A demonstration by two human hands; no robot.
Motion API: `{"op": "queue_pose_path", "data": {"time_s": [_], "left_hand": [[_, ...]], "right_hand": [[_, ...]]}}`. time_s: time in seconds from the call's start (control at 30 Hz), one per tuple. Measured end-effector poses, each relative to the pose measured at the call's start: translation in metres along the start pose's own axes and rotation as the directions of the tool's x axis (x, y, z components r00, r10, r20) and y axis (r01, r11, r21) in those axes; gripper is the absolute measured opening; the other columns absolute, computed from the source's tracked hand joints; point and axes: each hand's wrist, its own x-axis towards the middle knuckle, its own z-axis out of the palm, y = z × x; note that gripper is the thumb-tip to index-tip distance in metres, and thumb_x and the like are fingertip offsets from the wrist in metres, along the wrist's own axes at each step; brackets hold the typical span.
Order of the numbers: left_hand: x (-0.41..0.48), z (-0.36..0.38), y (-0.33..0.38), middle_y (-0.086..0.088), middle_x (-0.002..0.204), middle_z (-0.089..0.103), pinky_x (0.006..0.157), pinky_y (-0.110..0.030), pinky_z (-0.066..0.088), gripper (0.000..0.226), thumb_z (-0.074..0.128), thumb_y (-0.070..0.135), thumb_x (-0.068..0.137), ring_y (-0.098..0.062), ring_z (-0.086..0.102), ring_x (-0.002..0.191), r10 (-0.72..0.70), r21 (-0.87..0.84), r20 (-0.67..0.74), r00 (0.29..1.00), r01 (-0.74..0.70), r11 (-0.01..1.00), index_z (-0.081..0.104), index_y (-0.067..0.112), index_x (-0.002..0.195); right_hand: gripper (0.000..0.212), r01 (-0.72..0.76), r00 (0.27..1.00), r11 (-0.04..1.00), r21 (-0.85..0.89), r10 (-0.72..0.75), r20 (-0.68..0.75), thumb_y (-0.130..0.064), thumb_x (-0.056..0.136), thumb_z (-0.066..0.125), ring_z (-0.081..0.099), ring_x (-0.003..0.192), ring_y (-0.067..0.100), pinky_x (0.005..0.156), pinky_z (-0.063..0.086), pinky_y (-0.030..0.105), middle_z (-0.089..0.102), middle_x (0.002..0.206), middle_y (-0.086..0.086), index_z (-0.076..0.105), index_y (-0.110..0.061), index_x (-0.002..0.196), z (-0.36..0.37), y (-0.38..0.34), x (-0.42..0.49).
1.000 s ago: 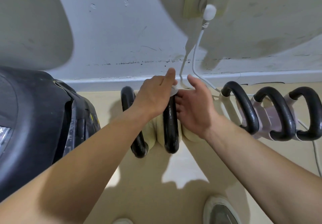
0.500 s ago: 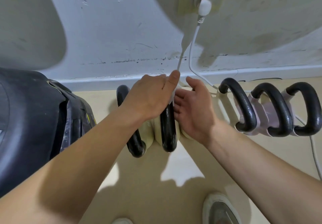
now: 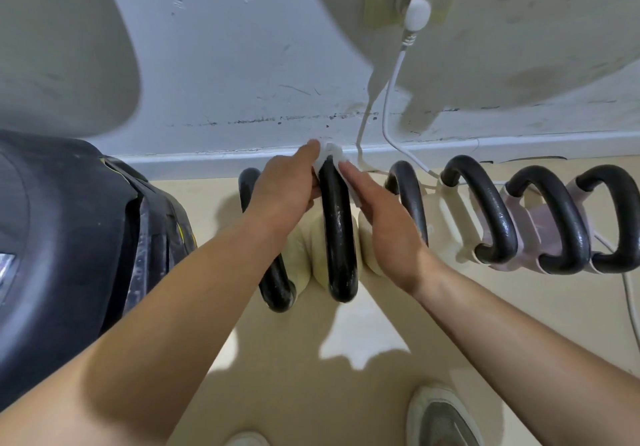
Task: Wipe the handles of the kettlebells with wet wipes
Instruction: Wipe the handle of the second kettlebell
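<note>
Head camera, looking down at a pale floor (image 3: pixel 298 393) where it meets a scuffed white wall (image 3: pixel 225 64). A row of kettlebells stands along the foot of the wall, their black loop handles pointing up toward the camera.

Both bare forearms reach in from the near edge and meet over the second kettlebell from the left, a cream-coloured one whose black handle (image 3: pixel 337 223) runs near to far between the two hands. A white wet wipe (image 3: pixel 333 152) is draped over the far end of this handle. The left hand (image 3: pixel 287 192) curls against the left side of the handle, its fingers closed and pressing the wipe onto the metal. The right hand (image 3: pixel 374 210) lies along the right side with fingers held straight and together, their tips (image 3: pixel 346 170) pinning the wipe's other edge. So the wipe is squeezed between the two hands around the handle's far bend.

Just left of it, partly behind the left wrist, is another black handle (image 3: pixel 273 286). To the right stand four more kettlebells: a cream one with its handle (image 3: pixel 410 196) just beside the right hand, another cream one (image 3: pixel 485 217), then two with pale pink bodies (image 3: pixel 554 223) (image 3: pixel 620 220).

A white plug (image 3: pixel 418 12) sits in a wall socket above, and its cable (image 3: pixel 389 109) hangs down to the floor behind the kettlebells. A large black object (image 3: pixel 62 237) fills the left side. At the near edge, a grey and white shoe (image 3: pixel 443 418) shows on the right.
</note>
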Motion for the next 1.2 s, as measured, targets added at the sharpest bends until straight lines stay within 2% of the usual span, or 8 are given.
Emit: {"op": "queue_pose_path", "data": {"time_s": [0.1,0.23,0.37,0.5,0.63,0.77,0.93,1.2], "left_hand": [[-0.004,-0.002,0.005,-0.001,0.093,0.072,0.096,-0.046,0.054,0.023,0.052,0.046,0.095,-0.026,0.07,0.095,0.009,0.051,-0.006,1.0,-0.009,0.999,0.058,0.027,0.086],[0.017,-0.009,0.009,0.003,0.093,0.068,0.089,-0.036,0.053,0.036,0.057,0.045,0.084,-0.025,0.067,0.096,0.215,0.414,-0.034,0.976,-0.182,0.892,0.057,0.026,0.114],[0.029,-0.021,0.007,0.001,0.101,0.063,0.069,-0.025,0.039,0.017,0.055,0.023,0.093,-0.02,0.057,0.091,0.449,0.783,0.012,0.894,-0.288,0.551,0.068,0.024,0.102],[0.014,-0.02,-0.004,-0.004,0.105,0.053,0.075,-0.038,0.05,0.018,0.06,0.035,0.09,-0.025,0.055,0.095,0.444,0.877,0.144,0.884,-0.322,0.356,0.071,0.021,0.088],[0.0,-0.015,-0.003,0.001,0.084,0.064,0.083,-0.039,0.049,0.016,0.057,0.028,0.09,-0.025,0.06,0.088,0.349,0.754,0.121,0.929,-0.315,0.577,0.064,0.017,0.08],[-0.014,-0.006,0.004,-0.007,0.074,0.06,0.085,-0.039,0.061,0.015,0.058,0.013,0.092,-0.018,0.063,0.072,-0.021,0.093,0.147,0.989,0.007,0.996,0.063,0.011,0.078],[-0.01,0.007,0.003,-0.014,0.088,0.061,0.089,-0.044,0.055,0.038,0.05,0.036,0.1,-0.027,0.062,0.086,-0.154,-0.437,0.195,0.969,0.226,0.87,0.066,0.002,0.107],[0.01,0.002,0.021,-0.014,0.09,0.064,0.074,-0.033,0.054,0.069,0.041,0.055,0.098,-0.023,0.063,0.076,-0.142,-0.433,0.229,0.963,0.232,0.871,0.059,-0.008,0.118]], "right_hand": [[0.04,0.04,0.998,0.997,0.058,-0.037,-0.045,-0.055,0.097,0.043,0.059,0.123,-0.007,0.116,0.031,0.028,0.074,0.117,-0.022,0.081,-0.042,0.098,-0.003,-0.008,0.012],[0.058,0.044,0.992,0.998,0.054,-0.037,-0.124,-0.038,0.11,0.028,0.067,0.114,0.014,0.107,0.044,0.026,0.075,0.113,0.008,0.072,0.0,0.112,-0.008,-0.02,0.035],[0.057,0.036,0.994,0.997,0.061,-0.029,-0.108,-0.033,0.111,0.026,0.066,0.071,0.0,0.069,0.048,0.008,0.073,0.075,-0.004,0.07,-0.007,0.084,-0.015,-0.029,0.053],[0.057,0.09,0.99,0.996,-0.029,-0.093,-0.11,-0.039,0.11,0.027,0.069,0.092,0.007,0.087,0.047,0.017,0.076,0.099,0.007,0.073,-0.012,0.087,-0.017,-0.023,0.055],[0.054,0.145,0.979,0.989,-0.025,-0.147,-0.138,-0.043,0.104,0.03,0.069,0.102,0.009,0.095,0.046,0.025,0.078,0.099,-0.001,0.076,-0.019,0.089,-0.017,-0.013,0.048],[0.056,0.118,0.982,0.991,0.058,-0.108,-0.155,-0.033,0.111,0.026,0.071,0.102,0.012,0.095,0.05,0.025,0.079,0.103,0.005,0.074,-0.012,0.093,-0.019,-0.014,0.041],[0.051,0.073,0.99,0.995,0.063,-0.065,-0.124,-0.035,0.111,0.028,0.068,0.113,0.008,0.1,0.045,0.021,0.077,0.114,0.002,0.074,-0.012,0.108,-0.018,-0.008,0.039],[0.066,0.008,1.0,0.997,-0.08,-0.01,-0.027,-0.067,0.082,0.041,0.056,0.131,0.006,0.123,0.029,0.037,0.07,0.131,-0.006,0.071,-0.024,0.124,-0.01,-0.007,0.055]]}}
